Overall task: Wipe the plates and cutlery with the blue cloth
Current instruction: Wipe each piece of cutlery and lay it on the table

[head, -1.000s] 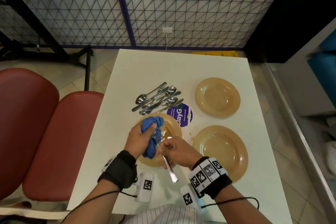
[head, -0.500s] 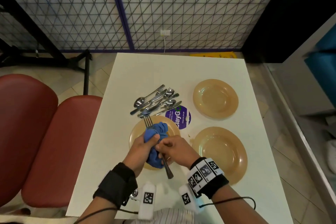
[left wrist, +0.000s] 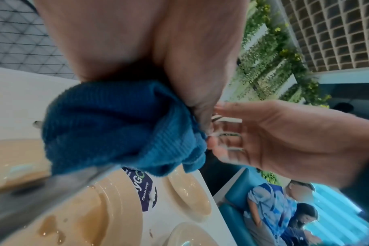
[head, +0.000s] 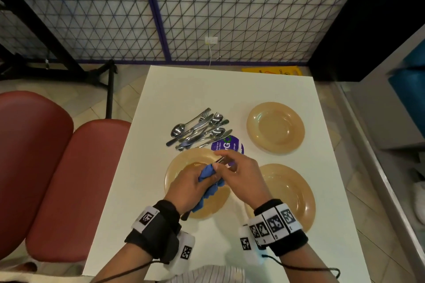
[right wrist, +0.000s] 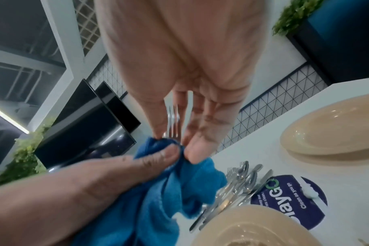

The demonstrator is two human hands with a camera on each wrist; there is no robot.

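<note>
My left hand [head: 210, 177] grips the bunched blue cloth [head: 208, 187] wrapped round the middle of a metal fork [head: 220, 160]. The fork's handle [head: 185, 216] sticks out below that hand, towards me. My right hand [head: 221, 159] pinches the fork's tines [right wrist: 172, 119] between thumb and fingers, just beyond the cloth [right wrist: 179, 183]. Both hands hover over the near-left tan plate [head: 184, 161], which has wet brown spots [left wrist: 51, 229]. Two more tan plates lie at the near right [head: 289, 193] and far right [head: 275, 127]. A pile of spoons, forks and knives [head: 200, 130] lies behind the hands.
A round purple sticker [head: 230, 143] is on the white table [head: 207, 89] between pile and plates. Red padded seats [head: 69, 179] stand left of the table, and a wire-mesh railing [head: 230, 25] runs behind it. People sit on a blue bench [left wrist: 274, 208] to the right.
My right hand left the fork's handle near my body and moved forward to the tines. The cloth slid along the fork, and the handle now pokes out under my left hand.
</note>
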